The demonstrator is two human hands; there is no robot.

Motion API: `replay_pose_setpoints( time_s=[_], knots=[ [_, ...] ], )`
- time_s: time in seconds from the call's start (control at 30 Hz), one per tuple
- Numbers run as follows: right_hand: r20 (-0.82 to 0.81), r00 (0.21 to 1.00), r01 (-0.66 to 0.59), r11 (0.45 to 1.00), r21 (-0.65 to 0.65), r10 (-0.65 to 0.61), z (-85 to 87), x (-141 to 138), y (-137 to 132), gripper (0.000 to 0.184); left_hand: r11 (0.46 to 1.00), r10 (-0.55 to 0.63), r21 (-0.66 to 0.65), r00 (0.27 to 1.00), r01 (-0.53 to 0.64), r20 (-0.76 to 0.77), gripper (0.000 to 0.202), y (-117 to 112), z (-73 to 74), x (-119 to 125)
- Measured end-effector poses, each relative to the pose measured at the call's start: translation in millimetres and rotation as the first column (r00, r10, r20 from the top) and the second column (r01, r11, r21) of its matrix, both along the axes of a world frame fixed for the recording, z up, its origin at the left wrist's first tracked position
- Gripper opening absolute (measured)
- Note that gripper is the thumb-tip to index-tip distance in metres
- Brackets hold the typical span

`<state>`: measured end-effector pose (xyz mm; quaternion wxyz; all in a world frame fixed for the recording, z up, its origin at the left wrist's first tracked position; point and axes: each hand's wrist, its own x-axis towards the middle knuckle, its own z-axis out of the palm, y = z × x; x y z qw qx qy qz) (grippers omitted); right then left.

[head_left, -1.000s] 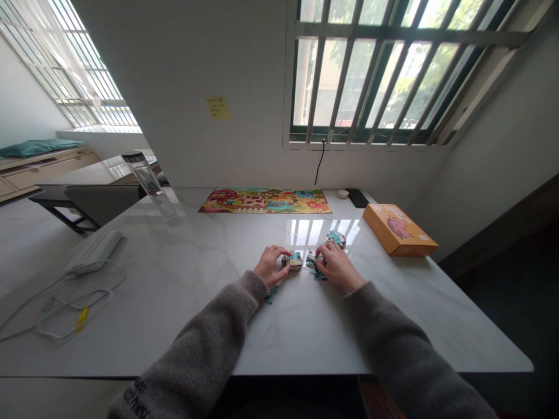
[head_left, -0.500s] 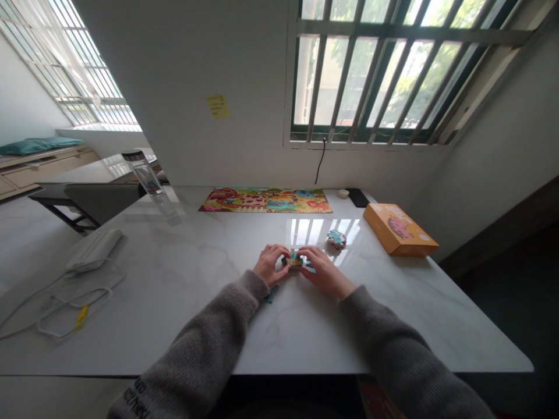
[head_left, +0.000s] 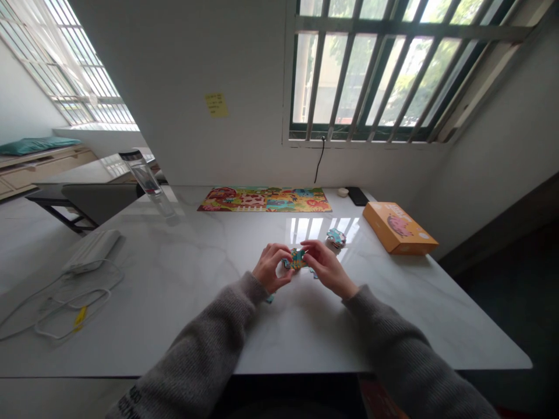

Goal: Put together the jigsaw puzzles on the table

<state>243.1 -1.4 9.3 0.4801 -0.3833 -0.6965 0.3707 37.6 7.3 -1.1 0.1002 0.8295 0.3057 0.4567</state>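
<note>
Hand placement, left to right, is as follows. We find a small blue jigsaw piece (head_left: pixel 269 298) on the white marble tabletop (head_left: pixel 183 326), just beside the left wrist and partly covered by the grey knit sleeve (head_left: pixel 218 331). The left hand (head_left: pixel 271 269) has its fingers (head_left: pixel 276 251) curled and pressed together over the left end of a small cluster of jigsaw pieces (head_left: pixel 297 259), held between the hands at mid-table. We read the cluster's long axis as running left to right. The right hand (head_left: pixel 327 269) closes on the right end, its fingertips (head_left: pixel 306 247) pinching from the far side. Neither hand is clearly nearer, and we cannot tell exactly where the thumbs make contact. Both forearms angle inward from the near table edge. Just beside the right hand lies the edge of another jigsaw piece (head_left: pixel 314 274). Farther right and beyond it sits a third piece (head_left: pixel 336 237), then an orange cardboard box (head_left: pixel 399 228).
</note>
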Motion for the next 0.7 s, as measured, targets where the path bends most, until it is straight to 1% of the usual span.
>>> replay_pose_setpoints(
  time_s=[0.03,0.1,0.17,0.23,0.3,0.37,0.4,0.47,0.53,0.63,0.7],
  knots=[
    [-0.060,0.998,-0.038,0.997,-0.073,0.034,1.0,-1,-1,0.030,1.000,-0.009,0.010,1.000,0.009,-0.022,0.025,-2,0.3,1],
    [-0.124,0.988,-0.109,0.978,-0.176,0.088,2.3,-2,-2,0.030,0.999,-0.021,0.031,0.996,0.024,-0.081,0.026,-4,0.9,1],
    [-0.128,0.984,-0.148,0.964,-0.220,0.122,3.0,-3,-3,0.031,0.998,-0.043,0.048,0.988,0.050,-0.146,0.030,-4,2.9,-2],
    [-0.097,0.982,-0.179,0.956,-0.231,0.161,2.9,-3,-5,0.030,0.996,-0.061,0.047,0.983,0.070,-0.173,0.034,-4,5.9,-10],
    [-0.011,0.969,-0.242,0.940,-0.240,0.247,1.7,-3,-8,0.027,0.999,-0.045,0.002,0.985,0.046,-0.164,0.028,-4,7.9,-20],
    [0.150,0.929,-0.299,0.924,-0.238,0.339,-0.7,-4,-11,0.020,0.994,-0.017,-0.110,0.983,-0.003,-0.184,0.020,-3,6.9,-29],
    [0.241,0.899,-0.313,0.922,-0.226,0.365,-2.2,-4,-12,0.017,0.982,-0.026,-0.187,0.975,-0.016,-0.219,0.019,-2,5.2,-34],
    [0.390,0.846,-0.318,0.931,-0.178,0.364,-5.1,-6,-14,0.013,0.944,-0.094,-0.331,0.951,-0.010,-0.296,0.017,1,0.7,-41],
    [0.468,0.822,-0.308,0.945,-0.114,0.324,-7.3,-8,-15,0.016,0.915,-0.171,-0.403,0.923,0.019,-0.345,0.015,4,-3.6,-47],
    [0.536,0.801,-0.291,0.956,-0.040,0.266,-8.1,-8,-15,0.020,0.922,-0.217,-0.384,0.887,0.050,-0.407,0.011,6,-6.7,-56],
    [0.586,0.779,-0.278,0.961,0.003,0.223,-7.3,-8,-15,0.021,0.931,-0.216,-0.364,0.862,0.040,-0.458,0.022,6,-7.7,-62]
  ],
)
